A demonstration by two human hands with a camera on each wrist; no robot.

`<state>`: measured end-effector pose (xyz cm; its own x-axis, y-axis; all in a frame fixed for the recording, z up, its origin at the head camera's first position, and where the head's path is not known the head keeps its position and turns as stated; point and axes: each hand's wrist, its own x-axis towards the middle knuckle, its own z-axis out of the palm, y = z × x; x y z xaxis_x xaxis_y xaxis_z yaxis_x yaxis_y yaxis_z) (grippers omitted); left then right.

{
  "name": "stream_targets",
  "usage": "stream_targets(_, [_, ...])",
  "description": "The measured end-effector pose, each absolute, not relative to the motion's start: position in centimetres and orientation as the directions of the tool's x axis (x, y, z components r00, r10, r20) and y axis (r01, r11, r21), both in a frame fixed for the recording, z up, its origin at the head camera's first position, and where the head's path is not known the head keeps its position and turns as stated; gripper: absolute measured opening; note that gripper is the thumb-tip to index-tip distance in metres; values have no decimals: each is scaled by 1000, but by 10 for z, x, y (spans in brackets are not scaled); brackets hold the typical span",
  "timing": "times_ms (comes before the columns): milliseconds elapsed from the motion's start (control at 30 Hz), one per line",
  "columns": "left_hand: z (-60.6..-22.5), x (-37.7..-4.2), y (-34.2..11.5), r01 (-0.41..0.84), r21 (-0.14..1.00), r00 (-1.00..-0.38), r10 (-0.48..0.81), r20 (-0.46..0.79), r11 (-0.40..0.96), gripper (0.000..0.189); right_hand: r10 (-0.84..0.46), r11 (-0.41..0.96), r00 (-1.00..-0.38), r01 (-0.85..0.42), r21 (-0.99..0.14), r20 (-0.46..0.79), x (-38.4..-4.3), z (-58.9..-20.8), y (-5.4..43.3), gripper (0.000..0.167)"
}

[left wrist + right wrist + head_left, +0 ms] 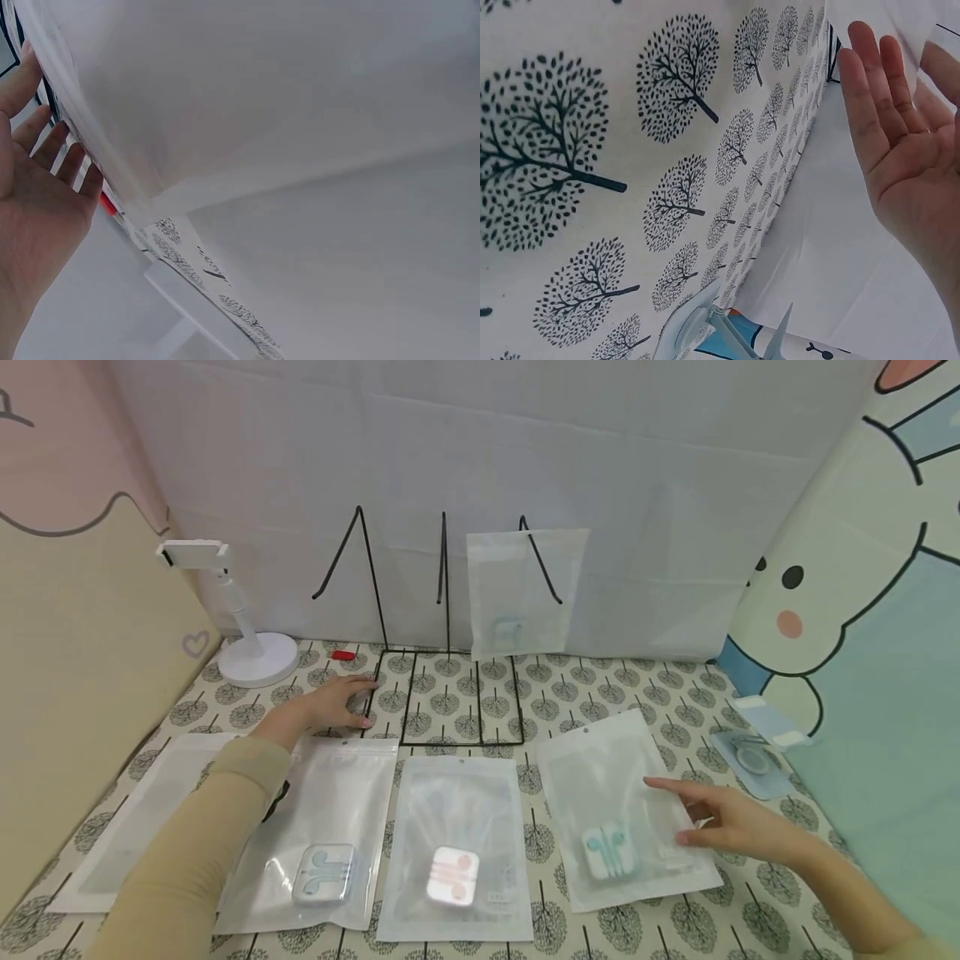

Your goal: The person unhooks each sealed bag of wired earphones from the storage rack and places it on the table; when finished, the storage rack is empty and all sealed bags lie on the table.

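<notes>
My left hand [333, 703] reaches to the left side of a black wire display rack [462, 744], fingers loosely bent and fingertips right at its base wire. Over the right edge of a white zip pouch [596, 777] hovers my right hand [738, 818], index finger stretched out, thumb apart from it. That pouch holds a boxed pair of earphones [611, 852] with teal parts. Another pouch [528, 577] hangs from the rack's right hook. In the right wrist view, the right hand's fingers [870, 90] are nearly straight beside a translucent pouch edge.
Flat on the tree-print cloth lie a pouch with pink earphones [461, 802], one with pale blue earphones [341, 802], and a further pouch [150, 827] partly behind my left sleeve. A white phone stand [258, 660], a red object [343, 655] and a light blue stand [753, 764] stand around.
</notes>
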<state>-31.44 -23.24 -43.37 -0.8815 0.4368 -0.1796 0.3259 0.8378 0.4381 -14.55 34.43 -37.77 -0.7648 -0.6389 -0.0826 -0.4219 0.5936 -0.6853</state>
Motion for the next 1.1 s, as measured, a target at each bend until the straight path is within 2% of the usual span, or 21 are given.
stream_targets(167, [-433,-314,-232,329,428,-881,436,-181,842,79,-681,559,-710,-342,-756,-182,-157,-382,342,83])
stream_targets(333, [-433,-313,-232,351,429,-875,455,-167,833,77,-697,539,-682,-296,-789,-220,-163,-396,338,90])
stream_targets(533, [-433,-313,-232,364,428,-871,465,-156,827,76,-683,580,-679,-281,-765,-268,-161,-406,329,92])
stream_targets(767, [-432,-312,-231,362,428,-871,464,-162,828,77,-719,599,-640,-370,-710,-273,-157,-411,319,93])
stream_targets(1100, [-434,-313,-232,366,418,-872,463,-159,832,77,-660,697,-667,-371,-613,-347,-148,-412,314,100])
